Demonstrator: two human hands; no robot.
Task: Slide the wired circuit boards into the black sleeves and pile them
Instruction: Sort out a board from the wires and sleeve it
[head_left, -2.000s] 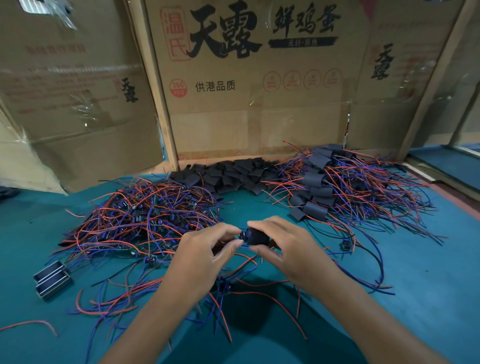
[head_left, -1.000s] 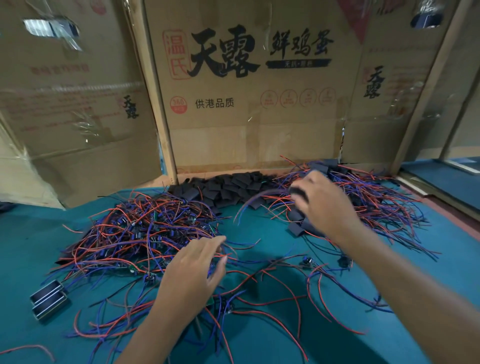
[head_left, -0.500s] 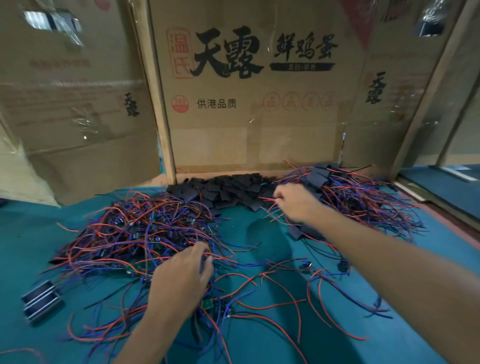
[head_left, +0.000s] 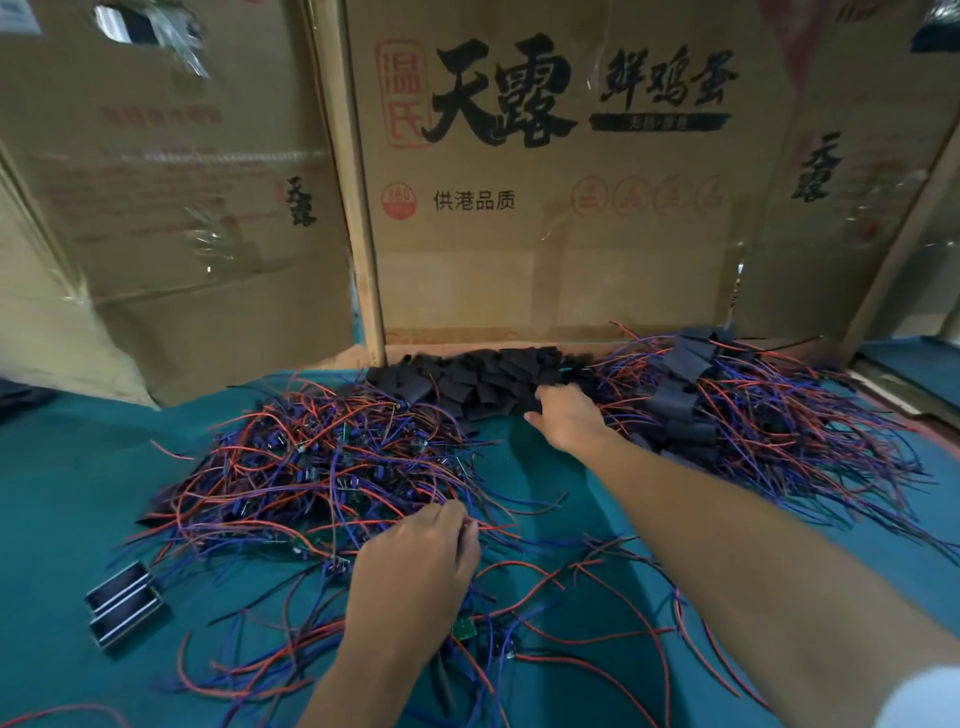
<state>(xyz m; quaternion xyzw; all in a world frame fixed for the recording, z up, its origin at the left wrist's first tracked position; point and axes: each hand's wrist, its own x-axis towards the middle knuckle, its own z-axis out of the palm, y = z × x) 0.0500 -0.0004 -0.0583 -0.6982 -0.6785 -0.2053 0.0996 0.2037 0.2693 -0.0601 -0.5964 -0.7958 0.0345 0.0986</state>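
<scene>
A tangle of bare wired circuit boards (head_left: 322, 457) with red and blue leads lies at centre left on the teal table (head_left: 67, 499). My left hand (head_left: 415, 566) is at its near edge, fingers curled down into the wires. A heap of empty black sleeves (head_left: 483, 379) lies at the back centre. My right hand (head_left: 569, 421) reaches its near edge, and the fingertips pinch one sleeve. Sleeved boards (head_left: 727, 415) are piled at the back right. A loose green board (head_left: 464, 629) lies under my left wrist.
Taped cardboard boxes (head_left: 519, 249) form a wall right behind the piles. Two small dark metal blocks (head_left: 122, 605) sit at the near left. Stray wires trail over the table between my arms. The table's right edge (head_left: 904, 395) runs past the sleeved pile.
My right hand dropped the sleeved board on the right pile, then moved left to the black sleeves. My left hand went forward into the bare wired boards.
</scene>
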